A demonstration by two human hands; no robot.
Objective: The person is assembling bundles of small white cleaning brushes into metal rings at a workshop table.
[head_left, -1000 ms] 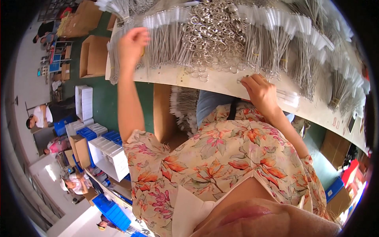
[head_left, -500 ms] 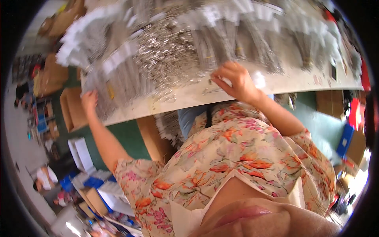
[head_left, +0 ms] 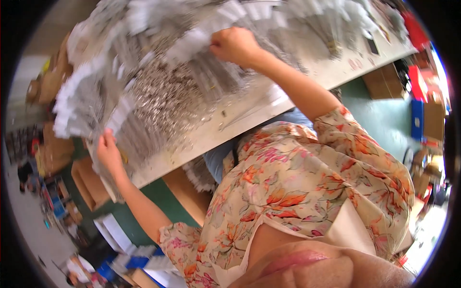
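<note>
My left hand (head_left: 109, 152) is at the left end of the table, its fingers pinched together beside a bundle of thin grey strands with white ends (head_left: 139, 132). What it grips is too small to make out. My right hand (head_left: 236, 46) reaches across the table with curled fingers, over the white ends of another grey bundle (head_left: 218, 77); whatever is inside the fingers is hidden. Between the two bundles spreads a pile of small shiny metal pieces (head_left: 165, 93). A few thin, straight pieces (head_left: 240, 117) lie near the front edge of the white table (head_left: 192, 146).
More white-ended bundles (head_left: 331, 29) line the far side, and another fan of them (head_left: 72, 110) lies at the left. A dark flat object (head_left: 371, 44) rests at the table's right. Cardboard boxes (head_left: 90, 182) stand on the floor, and people (head_left: 79, 269) are at the far lower left.
The view has tilted, so the table now slopes up to the right. My right hand has moved from the front edge to the far bundles. My left hand stays by the left bundle.
</note>
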